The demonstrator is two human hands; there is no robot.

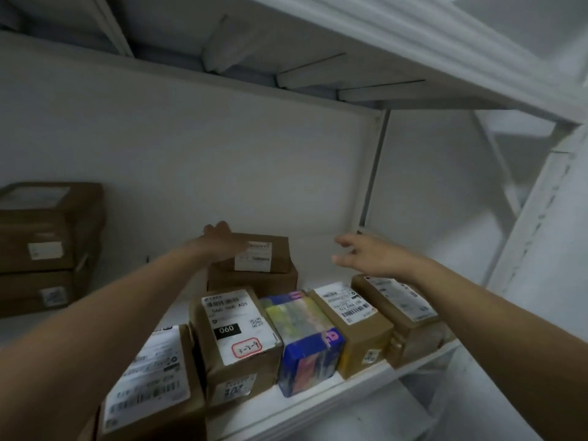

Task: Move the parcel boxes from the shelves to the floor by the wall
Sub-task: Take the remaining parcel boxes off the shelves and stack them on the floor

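Brown cardboard parcel box (254, 254) sits mid-frame, stacked on a wider box (251, 280) at the back of the white shelf (318, 405). Left hand (219, 238) lies over its far left corner, fingertips hidden, can't tell if it grips. Right hand (372, 254) hovers right of it, fingers spread, holding nothing. Row of parcels (241, 332) along the shelf front; box stack (47, 246) at left of frame.

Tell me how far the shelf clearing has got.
Done: nothing provable; the floor is out of view. In hand: the left hand touches the small top box at the back, grip unclear; the right hand reaches in open. Left: the box under it, five front-row parcels and the left stack all sit on the shelf.
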